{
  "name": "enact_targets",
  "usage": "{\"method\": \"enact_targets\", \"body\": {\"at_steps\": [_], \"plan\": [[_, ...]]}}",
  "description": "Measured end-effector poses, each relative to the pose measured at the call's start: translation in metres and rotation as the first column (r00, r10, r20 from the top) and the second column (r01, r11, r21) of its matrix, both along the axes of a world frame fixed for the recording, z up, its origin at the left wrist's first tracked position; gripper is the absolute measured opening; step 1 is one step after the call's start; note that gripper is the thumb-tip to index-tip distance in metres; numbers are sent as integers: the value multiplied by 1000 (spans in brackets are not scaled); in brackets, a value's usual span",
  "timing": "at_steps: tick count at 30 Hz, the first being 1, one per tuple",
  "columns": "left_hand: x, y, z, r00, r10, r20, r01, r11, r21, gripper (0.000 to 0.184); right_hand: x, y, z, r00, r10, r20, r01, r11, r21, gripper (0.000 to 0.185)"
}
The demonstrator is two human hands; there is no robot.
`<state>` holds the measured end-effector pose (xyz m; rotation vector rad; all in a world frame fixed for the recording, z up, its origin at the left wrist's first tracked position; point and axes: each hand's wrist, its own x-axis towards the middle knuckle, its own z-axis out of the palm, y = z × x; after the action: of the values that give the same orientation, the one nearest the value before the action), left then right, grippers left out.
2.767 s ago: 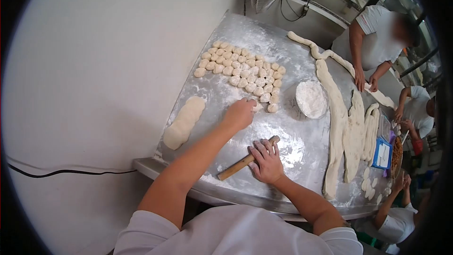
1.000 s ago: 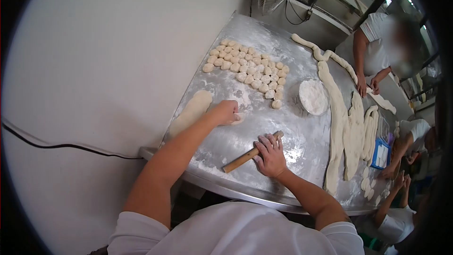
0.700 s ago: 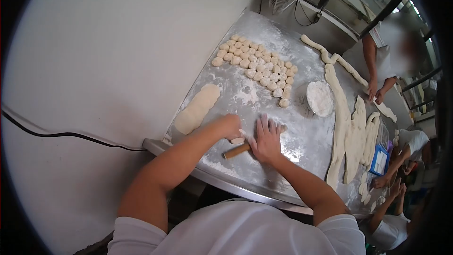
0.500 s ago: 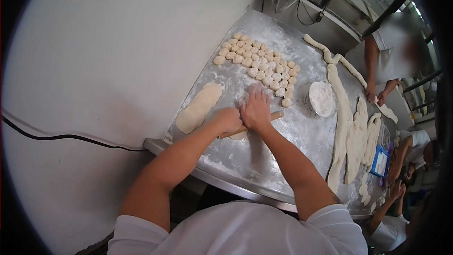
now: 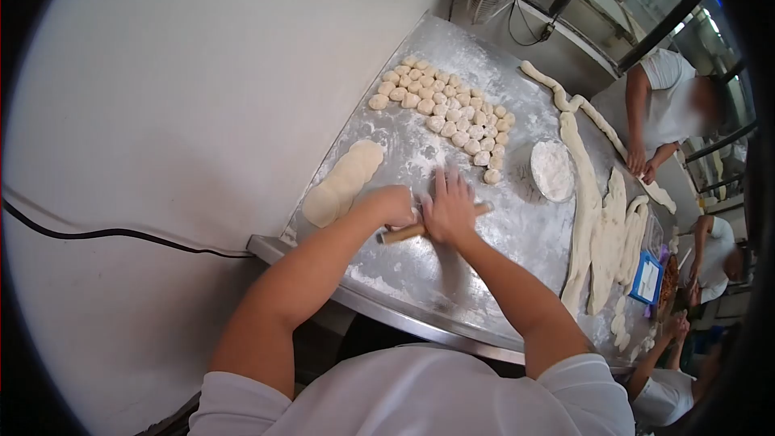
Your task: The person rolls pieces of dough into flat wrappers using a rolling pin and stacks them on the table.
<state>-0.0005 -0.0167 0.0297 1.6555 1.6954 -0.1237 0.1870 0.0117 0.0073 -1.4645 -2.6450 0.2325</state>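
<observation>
My right hand [image 5: 450, 203] lies across a thin wooden rolling pin [image 5: 397, 235], palm down, with its fingers stretched forward. Close on its left is my left hand [image 5: 395, 205], its fingers curled closed by the pin. A pale edge shows at those fingertips, but what they grip is mostly hidden. Left of my hands, flat round dough wrappers [image 5: 343, 182] lie overlapped in a row. Beyond my hands sit many small floured dough balls [image 5: 452, 113] in a cluster. A bowl of white flour [image 5: 553, 169] stands to the right.
Long dough strips [image 5: 580, 210] stretch along the right of the floured metal table [image 5: 452, 299]. A blue box [image 5: 647, 277] stands past them. Several co-workers [image 5: 666, 97] work along the far right side. A wall [image 5: 202, 113] borders the table on the left.
The rolling pin has shifted slightly toward me and right, with my right hand a little lower. The dough piece seen under the pin before is now out of sight. My left hand stays closed.
</observation>
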Motion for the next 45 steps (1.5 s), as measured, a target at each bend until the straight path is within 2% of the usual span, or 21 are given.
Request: {"method": "enact_targets", "body": {"at_steps": [1,5,7,10,12,13,16,19,22,23,26,27,28,29,32,34,35,36,39,42,45], "plan": [[1,-4,-6,998,19,-58,-12,992,126,45,-24,19,-4,999,-30,-45,31,999,21,72],[-9,-3,-4,999,53,4,-53,990,134,46,-35,24,2,945,-50,-324,42,999,-31,65],[-10,-1,-7,995,53,88,-66,985,160,43,5,-12,-6,957,-3,-290,-14,998,-57,61],[-11,1,-2,972,113,207,-89,989,-119,35,74,-65,-4,980,170,-106,-168,985,26,61],[-10,1,-21,983,24,180,9,983,-181,30,97,-81,0,976,214,-47,-214,977,7,61],[-10,1,-21,986,-27,167,63,975,-213,27,87,-76,2,984,177,-31,-177,984,6,63],[-10,-4,2,995,-54,85,65,988,-139,28,20,-21,1,998,65,-26,-64,998,28,69],[-19,-3,-19,999,34,20,-37,984,176,30,-41,28,-5,997,-37,-70,41,998,48,72],[-22,1,-23,1000,10,5,-11,988,156,32,-41,25,6,963,-24,-267,21,1000,-13,66],[-20,2,-25,1000,-7,-2,7,987,161,32,-27,12,5,968,-5,-252,0,1000,-19,63],[-21,6,-25,991,66,120,-61,997,-44,33,47,-57,-5,985,118,-125,-119,993,6,60],[-23,8,-27,990,47,130,-34,994,-102,33,69,-73,-3,988,126,-91,-134,987,-90,62],[-25,7,-29,989,35,141,-11,986,-164,33,80,-76,1,986,151,-74,-158,981,-110,63],[-26,4,-33,988,21,153,15,973,-231,34,86,-79,1,983,173,-58,-179,974,-136,63],[-20,-1,6,997,-29,74,44,975,-217,34,29,-41,3,996,76,38,-73,994,-83,66],[-16,-4,-9,999,13,-44,-12,1000,13,33,-24,-1,10,999,10,44,-8,998,-59,70],[-15,-6,-14,994,43,-99,-30,991,133,33,-47,20,4,1000,-23,-11,23,1000,-17,71],[-16,-10,21,992,71,-100,-63,995,82,36,-61,32,1,996,-52,-68,54,998,29,71],[-25,-4,-19,998,52,-38,-42,973,228,38,-45,24,-2,960,4,-278,-12,1000,-26,69],[-26,-3,-1,970,59,237,-92,987,133,40,31,-48,-8,989,67,-131,-73,996,-43,65],[-27,-2,-12,920,214,327,-151,966,-208,38,88,-84,10,982,185,-39,-188,978,-92,64]]}}
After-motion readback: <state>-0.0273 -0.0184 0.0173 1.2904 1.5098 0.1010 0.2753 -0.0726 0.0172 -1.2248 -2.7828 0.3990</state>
